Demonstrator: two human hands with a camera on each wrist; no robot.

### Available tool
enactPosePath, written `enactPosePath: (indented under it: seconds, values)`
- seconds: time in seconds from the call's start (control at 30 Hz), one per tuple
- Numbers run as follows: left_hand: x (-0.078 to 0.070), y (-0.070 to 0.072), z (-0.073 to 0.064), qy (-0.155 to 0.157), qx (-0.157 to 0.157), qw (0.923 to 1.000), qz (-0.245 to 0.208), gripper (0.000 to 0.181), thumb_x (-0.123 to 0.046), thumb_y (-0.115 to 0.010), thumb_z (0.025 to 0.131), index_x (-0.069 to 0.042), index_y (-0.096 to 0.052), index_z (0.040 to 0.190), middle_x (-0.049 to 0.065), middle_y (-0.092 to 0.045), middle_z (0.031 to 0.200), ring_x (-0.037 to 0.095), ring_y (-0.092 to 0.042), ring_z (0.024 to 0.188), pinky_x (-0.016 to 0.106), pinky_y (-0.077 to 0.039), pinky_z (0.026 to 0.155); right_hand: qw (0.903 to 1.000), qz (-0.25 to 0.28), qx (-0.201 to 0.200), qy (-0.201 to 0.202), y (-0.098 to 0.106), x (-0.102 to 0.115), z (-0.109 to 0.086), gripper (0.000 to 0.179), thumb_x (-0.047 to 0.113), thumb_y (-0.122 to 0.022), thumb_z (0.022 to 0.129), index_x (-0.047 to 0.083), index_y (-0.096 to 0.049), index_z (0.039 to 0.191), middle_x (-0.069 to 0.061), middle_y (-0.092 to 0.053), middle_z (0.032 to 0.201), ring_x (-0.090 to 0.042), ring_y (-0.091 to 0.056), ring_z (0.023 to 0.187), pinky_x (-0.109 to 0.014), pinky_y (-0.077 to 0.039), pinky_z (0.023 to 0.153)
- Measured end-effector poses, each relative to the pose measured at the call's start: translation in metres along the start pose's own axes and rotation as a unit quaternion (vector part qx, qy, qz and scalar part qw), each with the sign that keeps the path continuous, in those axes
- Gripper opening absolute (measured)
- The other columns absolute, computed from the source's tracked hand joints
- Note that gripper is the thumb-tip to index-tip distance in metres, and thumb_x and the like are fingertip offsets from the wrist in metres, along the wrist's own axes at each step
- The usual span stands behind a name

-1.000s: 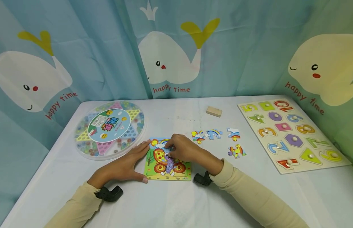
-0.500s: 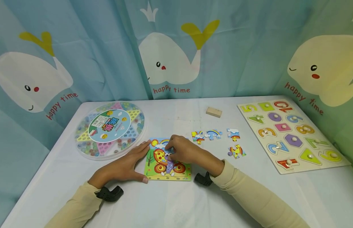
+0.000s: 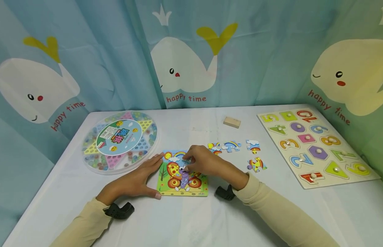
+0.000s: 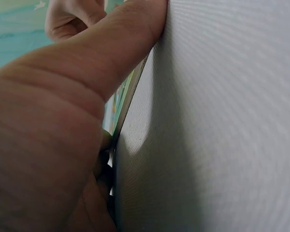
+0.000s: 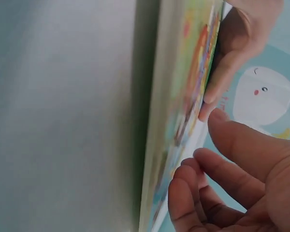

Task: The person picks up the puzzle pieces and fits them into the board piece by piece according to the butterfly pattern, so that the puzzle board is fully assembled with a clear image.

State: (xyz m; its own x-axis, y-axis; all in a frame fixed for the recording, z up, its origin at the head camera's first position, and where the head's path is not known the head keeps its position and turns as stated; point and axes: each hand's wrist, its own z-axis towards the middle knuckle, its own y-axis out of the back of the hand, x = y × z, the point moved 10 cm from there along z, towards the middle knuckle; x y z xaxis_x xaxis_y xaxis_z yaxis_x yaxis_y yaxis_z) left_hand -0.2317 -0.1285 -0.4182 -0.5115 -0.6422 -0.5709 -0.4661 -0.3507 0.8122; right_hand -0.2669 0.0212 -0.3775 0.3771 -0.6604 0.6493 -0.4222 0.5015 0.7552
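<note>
A small jigsaw puzzle board with a butterfly picture lies flat on the table. My left hand rests along its left side, thumb by the lower left corner and fingers straight towards the upper left. Over the board's upper right part is my right hand, its fingers bent. In the right wrist view the thumb and forefinger are apart, with nothing seen between them. The hand covers part of the picture. Loose jigsaw pieces lie to the right, among them a rainbow piece and a yellow-and-red piece.
A round marble game board under a clear cover stands at the left. A number-and-shape peg board lies at the right. A small wooden block is near the back edge. A whale-print curtain hangs behind the table.
My right hand has shifted slightly to the right, and more of the picture's middle shows. My left hand stays at the board's left side.
</note>
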Motion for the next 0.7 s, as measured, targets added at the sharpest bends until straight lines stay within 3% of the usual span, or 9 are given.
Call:
enactPosePath:
  seconds: [0.3, 0.7]
  values:
    - [0.0, 0.0, 0.0, -0.005, -0.004, 1.0, 0.001, 0.119, -0.063, -0.077, 0.071, -0.003, -0.018, 0.155, 0.0, -0.001, 0.163, 0.025, -0.001, 0.148, 0.05, -0.013, 0.115, 0.9991, 0.02, -0.018, 0.034, 0.02, -0.003, -0.012, 0.027, 0.006, -0.076, 0.084, -0.004, -0.072, 0.109, -0.006, -0.065, 0.097, -0.014, -0.056, 0.081, -0.026, -0.049, 0.071]
    - [0.001, 0.0, 0.0, -0.004, -0.005, 1.0, 0.002, 0.119, -0.064, -0.076, 0.071, -0.003, -0.018, 0.155, 0.0, -0.001, 0.163, 0.025, -0.001, 0.147, 0.05, -0.014, 0.115, 0.9982, 0.022, -0.052, 0.023, 0.047, -0.026, -0.033, 0.022, 0.004, -0.072, 0.086, -0.002, -0.073, 0.106, -0.006, -0.067, 0.096, -0.016, -0.056, 0.081, -0.03, -0.05, 0.071]
